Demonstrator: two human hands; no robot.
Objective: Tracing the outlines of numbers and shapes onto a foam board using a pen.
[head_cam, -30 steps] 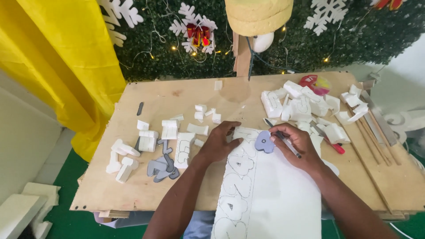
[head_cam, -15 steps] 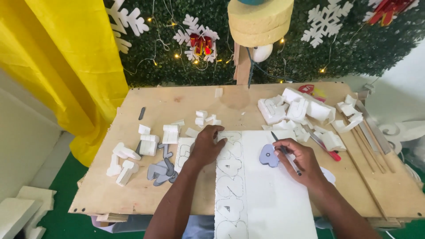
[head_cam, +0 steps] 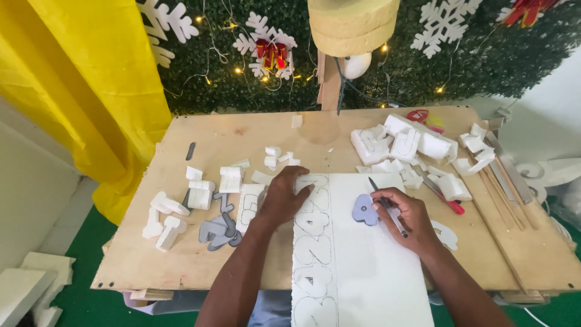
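Head view, only one cam. The left hand point(head_cam: 284, 197) lies flat and spread on the top left corner of the white foam sheet point(head_cam: 369, 272), fingers pointing away from the person, pressing the sheet on the tabletop point(head_cam: 242, 133). The right hand point(head_cam: 405, 215) is closed in a writing grip around a pen point(head_cam: 387, 206), tip pointing up-left, just beside a grey-blue shape template point(head_cam: 365, 209) that lies on the sheet, touching the right thumb side.

Change vs. 1 s ago: the template and the right hand sat higher, near the top edge of the sheet; now both are lower and more to the middle of the sheet's right part, approx. one row down. The left hand went a bit forward, towards the top edge, w/ its fingers spread wider. Judged from this, the template was re-placed on a free area and the tracing of its outline looks about to begin, not yet done there.

Under the left wrist runs a column of already traced or cut outlines point(head_cam: 311, 242). Left of the left hand: grey templates point(head_cam: 221, 230) and small white foam pieces point(head_cam: 200, 194). Beyond the right hand: a heap of foam offcuts point(head_cam: 405, 145), and a red-handled knife point(head_cam: 445, 197).
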